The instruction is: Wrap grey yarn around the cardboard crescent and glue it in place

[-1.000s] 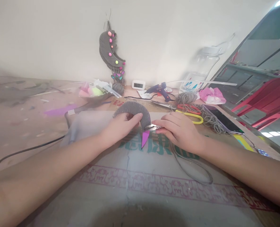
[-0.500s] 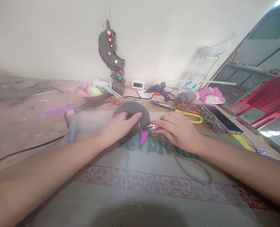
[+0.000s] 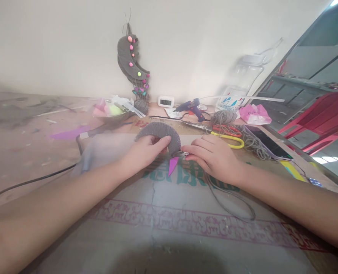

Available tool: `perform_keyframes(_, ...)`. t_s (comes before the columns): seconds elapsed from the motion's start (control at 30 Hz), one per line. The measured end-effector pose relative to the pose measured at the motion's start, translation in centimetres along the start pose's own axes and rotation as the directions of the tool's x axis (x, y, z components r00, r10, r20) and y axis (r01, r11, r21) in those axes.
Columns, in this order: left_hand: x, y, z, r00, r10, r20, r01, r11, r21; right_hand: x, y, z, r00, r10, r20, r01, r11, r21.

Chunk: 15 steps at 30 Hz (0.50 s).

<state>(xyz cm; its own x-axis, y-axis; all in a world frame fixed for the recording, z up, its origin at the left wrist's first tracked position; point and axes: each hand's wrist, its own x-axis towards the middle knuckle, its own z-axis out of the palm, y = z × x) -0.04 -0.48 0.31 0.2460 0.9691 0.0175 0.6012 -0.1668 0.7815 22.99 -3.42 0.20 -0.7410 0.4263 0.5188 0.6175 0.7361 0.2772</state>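
Left hand [image 3: 144,152]: fingers [image 3: 161,142] curled and pressed together, thumb on top, clamping the inner edge of the yarn-wrapped crescent [image 3: 159,131], which stands on edge on the printed sack [image 3: 186,228] at centre of view. Right hand [image 3: 214,156]: fingertips drawn together in a pinch on the small metal snips [image 3: 183,154], whose nose touches the crescent's lower end, just above the bare purple tip [image 3: 173,165] at 6 o'clock of that contact. How far the blades are apart cannot be told (too small, partly under the fingers). Risk 1: the blades sit right against the last wraps, so a bite taken too close could nick a wound turn and let the grey winding loosen back along the arc. Risk 2: the left thumb lies near the snips at their 9 o'clock; a slip of the blades toward it could catch skin. Risk 3: the loose yarn strand [image 3: 231,201] runs from under the right hand toward 5 o'clock in a slack loop; a forearm dragging on it could tug the winding off the smooth purple end. Further out, at 1 o'clock of the right hand, the yellow-handled scissors [image 3: 228,139] and the phone [image 3: 271,146] lie amid tangled yarn, near enough for a wrist to snag.
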Motion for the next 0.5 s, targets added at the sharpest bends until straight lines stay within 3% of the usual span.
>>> perform_keyframes(0.5,-0.02,0.02,-0.04,1.0,0.009,0.012,-0.008,1.0,-0.018,-0.02,0.03,-0.06,1.0,-0.009,0.0,0.009,1.0,0.019)
